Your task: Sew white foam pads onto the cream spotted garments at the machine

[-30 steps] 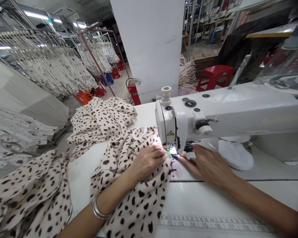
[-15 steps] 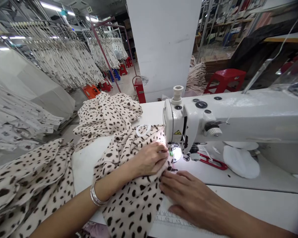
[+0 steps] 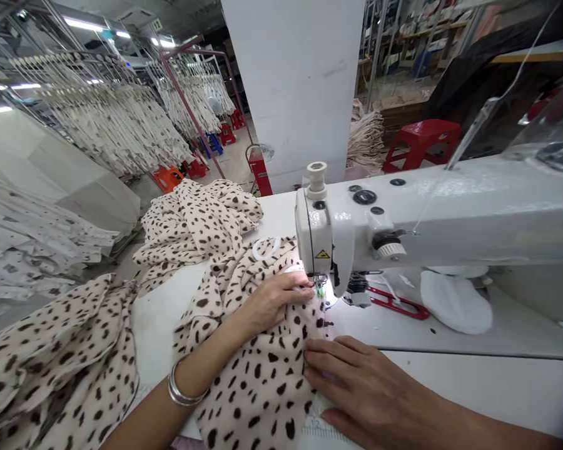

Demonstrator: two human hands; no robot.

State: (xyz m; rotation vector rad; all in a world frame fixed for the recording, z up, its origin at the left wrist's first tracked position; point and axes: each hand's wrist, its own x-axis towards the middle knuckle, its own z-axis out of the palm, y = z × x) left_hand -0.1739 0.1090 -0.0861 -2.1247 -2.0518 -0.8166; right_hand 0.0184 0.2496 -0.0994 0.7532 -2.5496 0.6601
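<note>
My left hand lies on a cream fabric piece with dark brown spots, its fingers stretched toward the needle area. Close by the fingertips are the presser foot and a small green part of the sewing machine. My right hand rests at the fabric's right edge; its fingertips touch the cloth, and the thumb is spread apart over the table. A white ring-shaped piece lies on the fabric behind my left hand. Cloth and fingers partly hide the stitching point.
More spotted fabric is heaped at the table's back and at the left. Red thread snips and a white oval pad lie under the machine arm. Ruler markings run along the front. A white pillar stands behind.
The fabric edge beside the presser foot now lies flatter and straighter. My right hand has shifted slightly nearer to me along that edge. The whole view has moved a little.
</note>
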